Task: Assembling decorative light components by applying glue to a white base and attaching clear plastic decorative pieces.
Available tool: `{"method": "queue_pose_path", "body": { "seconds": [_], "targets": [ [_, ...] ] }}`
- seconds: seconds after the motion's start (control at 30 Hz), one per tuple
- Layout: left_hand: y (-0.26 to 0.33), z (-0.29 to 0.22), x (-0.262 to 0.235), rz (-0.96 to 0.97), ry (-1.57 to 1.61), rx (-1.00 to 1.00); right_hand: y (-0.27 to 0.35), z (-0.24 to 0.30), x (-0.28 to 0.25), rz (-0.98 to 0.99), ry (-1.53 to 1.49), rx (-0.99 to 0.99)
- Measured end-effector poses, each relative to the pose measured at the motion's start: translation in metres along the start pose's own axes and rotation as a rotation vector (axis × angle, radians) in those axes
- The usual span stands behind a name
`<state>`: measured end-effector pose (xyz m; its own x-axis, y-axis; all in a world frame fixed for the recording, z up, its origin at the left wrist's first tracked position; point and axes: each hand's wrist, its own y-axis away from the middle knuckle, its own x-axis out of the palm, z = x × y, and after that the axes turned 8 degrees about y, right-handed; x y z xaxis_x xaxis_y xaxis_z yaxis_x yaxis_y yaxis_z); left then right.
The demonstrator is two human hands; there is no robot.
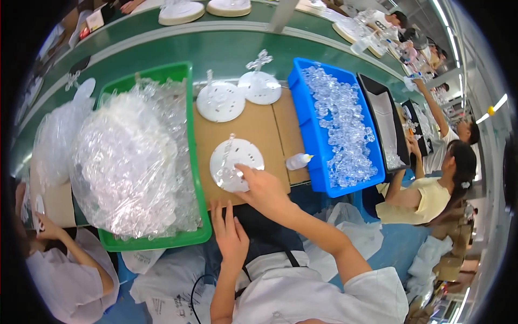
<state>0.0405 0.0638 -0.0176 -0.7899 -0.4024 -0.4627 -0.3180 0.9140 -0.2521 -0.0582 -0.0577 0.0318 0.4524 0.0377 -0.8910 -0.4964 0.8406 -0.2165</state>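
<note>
A white round disc (249, 151) with small slots lies on the cardboard in front of me, and a clear plastic piece (229, 154) stands or lies over it. My right hand (268, 193) reaches over the disc's lower right edge. Its index fingertip touches the disc beside the clear piece, while the other fingers are curled; what they hold, if anything, is hidden. Just below the disc, my left hand (231, 236) rests at the cardboard's front edge, fingers stretched out and holding nothing. Farther back are two more white discs, one left (220, 108) and one right (260, 90), each with a clear upright piece.
At left, a green crate (200, 216) holds a large bag of clear plastic parts. A blue bin (319, 162) of small clear pieces stands at right, beside a black tray (377, 89). Between them lies a small squeeze bottle (296, 161). Co-workers sit on both sides.
</note>
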Motion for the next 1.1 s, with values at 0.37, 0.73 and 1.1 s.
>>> {"method": "queue_pose_path", "body": {
  "seconds": [0.37, 0.73, 1.1],
  "targets": [
    [-0.004, -0.007, 0.005, 0.071, -0.014, 0.088, 0.024, -0.198, -0.138, 0.463, 0.580, -0.079],
    [-0.010, 0.004, 0.020, 0.076, -0.132, 0.214, 0.045, -0.073, -0.158, -0.131, 0.196, 0.167],
    [-0.020, 0.034, 0.029, 0.018, -0.147, 0.246, -0.007, -0.042, 0.006, 0.044, 0.097, 0.019]
  ]
}}
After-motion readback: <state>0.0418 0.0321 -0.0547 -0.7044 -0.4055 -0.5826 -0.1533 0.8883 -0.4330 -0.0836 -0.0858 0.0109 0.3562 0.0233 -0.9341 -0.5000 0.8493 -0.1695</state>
